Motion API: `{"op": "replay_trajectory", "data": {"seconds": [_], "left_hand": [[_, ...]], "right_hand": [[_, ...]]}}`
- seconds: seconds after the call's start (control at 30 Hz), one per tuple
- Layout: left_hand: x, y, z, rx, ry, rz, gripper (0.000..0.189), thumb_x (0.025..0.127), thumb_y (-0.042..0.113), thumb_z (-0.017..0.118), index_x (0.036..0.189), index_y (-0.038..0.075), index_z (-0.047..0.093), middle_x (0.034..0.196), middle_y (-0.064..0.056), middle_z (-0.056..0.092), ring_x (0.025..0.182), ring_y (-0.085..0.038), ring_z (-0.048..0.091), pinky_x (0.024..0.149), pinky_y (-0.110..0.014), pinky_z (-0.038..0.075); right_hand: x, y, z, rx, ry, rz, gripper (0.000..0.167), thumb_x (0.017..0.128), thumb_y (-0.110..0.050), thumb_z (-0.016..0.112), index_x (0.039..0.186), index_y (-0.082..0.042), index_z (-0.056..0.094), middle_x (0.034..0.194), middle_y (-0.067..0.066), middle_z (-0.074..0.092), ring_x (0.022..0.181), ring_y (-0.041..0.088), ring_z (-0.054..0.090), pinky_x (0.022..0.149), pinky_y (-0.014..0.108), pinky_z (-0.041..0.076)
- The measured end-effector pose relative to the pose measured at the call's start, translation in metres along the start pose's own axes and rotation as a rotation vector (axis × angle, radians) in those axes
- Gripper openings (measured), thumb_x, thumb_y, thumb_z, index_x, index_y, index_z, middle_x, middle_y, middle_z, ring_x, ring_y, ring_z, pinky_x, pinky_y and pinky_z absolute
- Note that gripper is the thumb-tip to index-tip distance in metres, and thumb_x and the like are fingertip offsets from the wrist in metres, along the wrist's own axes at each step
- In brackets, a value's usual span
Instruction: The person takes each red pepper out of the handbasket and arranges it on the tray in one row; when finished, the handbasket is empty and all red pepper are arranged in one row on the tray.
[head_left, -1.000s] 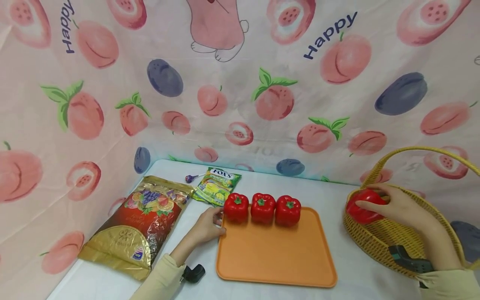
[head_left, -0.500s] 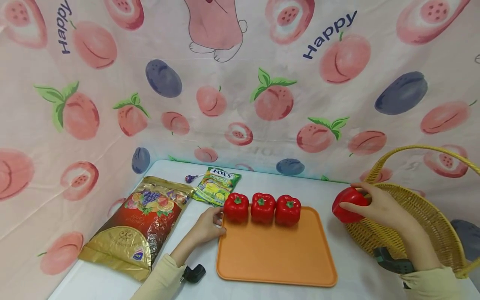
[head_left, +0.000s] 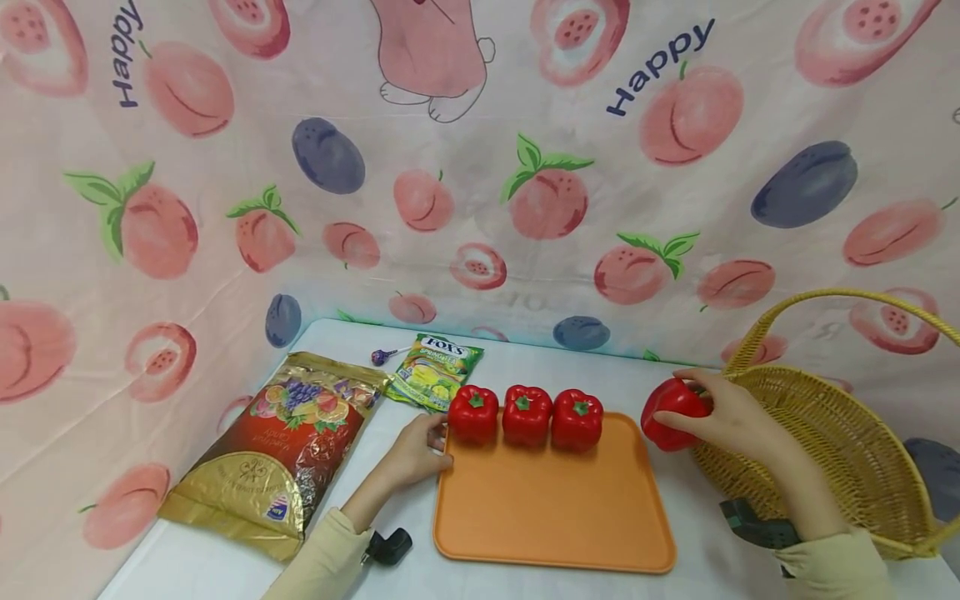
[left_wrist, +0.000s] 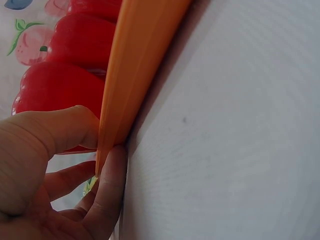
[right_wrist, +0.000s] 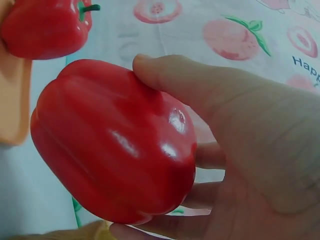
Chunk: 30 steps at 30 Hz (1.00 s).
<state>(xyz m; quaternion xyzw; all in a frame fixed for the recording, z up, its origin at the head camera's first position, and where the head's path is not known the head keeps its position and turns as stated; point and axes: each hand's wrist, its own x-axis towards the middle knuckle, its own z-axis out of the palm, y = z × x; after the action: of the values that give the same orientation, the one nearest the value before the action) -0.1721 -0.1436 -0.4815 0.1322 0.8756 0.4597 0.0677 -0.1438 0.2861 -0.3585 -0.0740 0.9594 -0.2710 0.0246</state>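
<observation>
My right hand (head_left: 723,412) grips a red bell pepper (head_left: 675,414) between thumb and fingers, in the gap between the orange tray (head_left: 555,517) and the wicker basket. Up close in the right wrist view, the glossy bell pepper (right_wrist: 115,142) lies tilted in the grasp. At the tray's far left corner, my left hand (head_left: 411,454) pinches the rim. Its thumb is over the tray's edge (left_wrist: 130,70) and a finger lies under it, as the left wrist view shows. Three red bell peppers with green stems, the middle one (head_left: 526,417) included, stand in a row along the tray's far side.
The yellow wicker basket (head_left: 847,467) with a tall arched handle stands at the right. A large gold and red candy bag (head_left: 277,450) lies left of the tray. Behind it are a green Fox's candy packet (head_left: 435,371) and a lollipop (head_left: 381,357). A printed cloth hangs behind.
My right hand has carried the bell pepper leftward out of the basket, toward the tray's right edge. The basket looks less covered by the arm. My left hand stays at the tray's corner.
</observation>
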Motion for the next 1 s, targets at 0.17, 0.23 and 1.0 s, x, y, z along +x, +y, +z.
{"op": "replay_trajectory", "data": {"seconds": [0.17, 0.23, 1.0], "left_hand": [[0.000, 0.000, 0.000, 0.001, 0.002, -0.002, 0.063, 0.070, -0.002, 0.079, 0.129, -0.005, 0.057, 0.101, -0.011, 0.057, 0.083, -0.018, 0.059, 0.071, -0.027, 0.052], [0.001, -0.001, 0.000, 0.001, 0.003, -0.003, 0.063, 0.070, -0.002, 0.079, 0.130, -0.005, 0.057, 0.101, -0.011, 0.057, 0.083, -0.018, 0.059, 0.071, -0.028, 0.052], [-0.001, -0.002, 0.000, 0.010, -0.001, 0.000, 0.065, 0.071, -0.002, 0.079, 0.131, -0.006, 0.055, 0.102, -0.011, 0.056, 0.084, -0.018, 0.058, 0.071, -0.028, 0.052]], "right_hand": [[0.003, -0.005, 0.012, 0.007, -0.004, -0.009, 0.086, 0.081, -0.051, 0.075, 0.139, 0.004, 0.043, 0.120, 0.025, 0.057, 0.104, 0.041, 0.056, 0.070, 0.043, 0.058], [0.004, -0.007, 0.017, 0.007, -0.006, -0.013, 0.085, 0.081, -0.050, 0.076, 0.138, 0.003, 0.043, 0.120, 0.026, 0.057, 0.104, 0.041, 0.055, 0.070, 0.043, 0.058], [0.010, -0.009, 0.052, -0.002, 0.028, 0.017, 0.088, 0.076, -0.049, 0.081, 0.138, 0.002, 0.045, 0.123, 0.026, 0.054, 0.109, 0.043, 0.054, 0.075, 0.050, 0.057]]}}
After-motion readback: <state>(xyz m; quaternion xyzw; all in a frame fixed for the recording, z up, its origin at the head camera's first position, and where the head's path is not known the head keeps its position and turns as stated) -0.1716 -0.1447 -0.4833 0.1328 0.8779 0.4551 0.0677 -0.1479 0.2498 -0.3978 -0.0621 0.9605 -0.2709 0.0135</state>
